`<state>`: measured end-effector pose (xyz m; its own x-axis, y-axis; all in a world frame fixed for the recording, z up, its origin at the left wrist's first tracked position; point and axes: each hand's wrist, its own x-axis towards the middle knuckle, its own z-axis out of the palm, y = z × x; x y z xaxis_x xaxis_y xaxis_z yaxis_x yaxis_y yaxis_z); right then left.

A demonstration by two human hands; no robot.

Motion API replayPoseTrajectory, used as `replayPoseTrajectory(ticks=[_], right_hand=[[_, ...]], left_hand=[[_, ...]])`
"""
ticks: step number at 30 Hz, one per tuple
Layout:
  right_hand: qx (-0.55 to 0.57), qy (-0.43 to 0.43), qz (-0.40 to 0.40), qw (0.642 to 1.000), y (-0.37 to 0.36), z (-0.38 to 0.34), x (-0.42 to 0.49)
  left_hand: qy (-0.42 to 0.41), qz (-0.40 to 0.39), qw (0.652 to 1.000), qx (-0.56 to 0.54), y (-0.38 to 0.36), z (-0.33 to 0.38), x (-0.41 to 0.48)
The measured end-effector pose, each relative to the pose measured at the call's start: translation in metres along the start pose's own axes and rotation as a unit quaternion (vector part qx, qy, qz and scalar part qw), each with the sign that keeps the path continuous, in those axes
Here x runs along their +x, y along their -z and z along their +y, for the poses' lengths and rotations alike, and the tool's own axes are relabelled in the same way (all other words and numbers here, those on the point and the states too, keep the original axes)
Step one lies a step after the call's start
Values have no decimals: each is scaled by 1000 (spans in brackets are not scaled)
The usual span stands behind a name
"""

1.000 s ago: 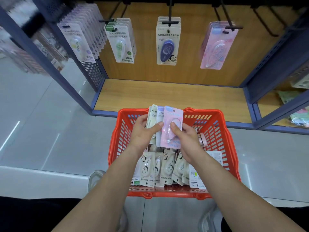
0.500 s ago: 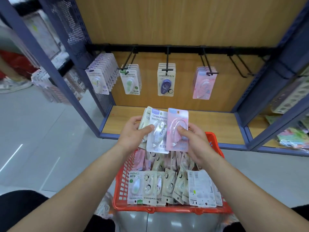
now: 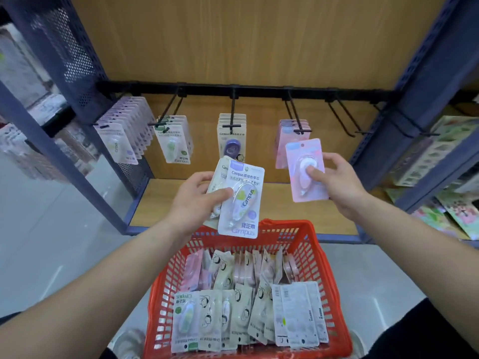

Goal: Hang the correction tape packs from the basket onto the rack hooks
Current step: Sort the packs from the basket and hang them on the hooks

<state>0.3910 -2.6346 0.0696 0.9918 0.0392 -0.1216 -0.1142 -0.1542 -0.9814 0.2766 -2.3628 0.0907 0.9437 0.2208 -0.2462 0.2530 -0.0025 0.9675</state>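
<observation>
**stockroom_newbie:** so where's everything sitting in this shot?

**peg_hook_pete:** Both hands are raised above the far edge of the red basket (image 3: pixel 321 281). The right hand (image 3: pixel 339 187) pinches one pink pack (image 3: pixel 302 161), with the thumb pressed on the clear blister and the fingers behind the card. It's held upright, just in front of and below the pink row (image 3: pixel 285 141) on the fourth hook from the left.

**stockroom_newbie:** and the other one?

**peg_hook_pete:** The left hand (image 3: pixel 194 200) grips a small fanned stack (image 3: pixel 242 203), thumb laid across the front. The top card is a white Campus one with a lilac tab, and a beige card peeks out behind it (can't tell how many are in there). The stack hangs lower than the pink pack, over the front edge of the wooden shelf (image 3: pixel 160 203).

**stockroom_newbie:** what about the rest of the stock?

**peg_hook_pete:** There are loads of loose packs (image 3: pixel 233 307) in the basket. One row lies along the near edge, and a few white ones are back-side-up in the near right corner. Pink and beige ones stand on edge further in. On the black rail (image 3: pixel 246 90), left to right, hang lilac packs (image 3: pixel 121 136), green packs (image 3: pixel 173 143), blue packs (image 3: pixel 232 143), then the pink ones.
</observation>
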Motion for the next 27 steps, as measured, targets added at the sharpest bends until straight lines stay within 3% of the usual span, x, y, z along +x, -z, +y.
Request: replayPoseTrajectory(ticks=[27], right_hand=[[34, 15, 59, 998, -31, 21, 44]], left_hand=[[22, 6, 999, -36, -5, -4, 29]])
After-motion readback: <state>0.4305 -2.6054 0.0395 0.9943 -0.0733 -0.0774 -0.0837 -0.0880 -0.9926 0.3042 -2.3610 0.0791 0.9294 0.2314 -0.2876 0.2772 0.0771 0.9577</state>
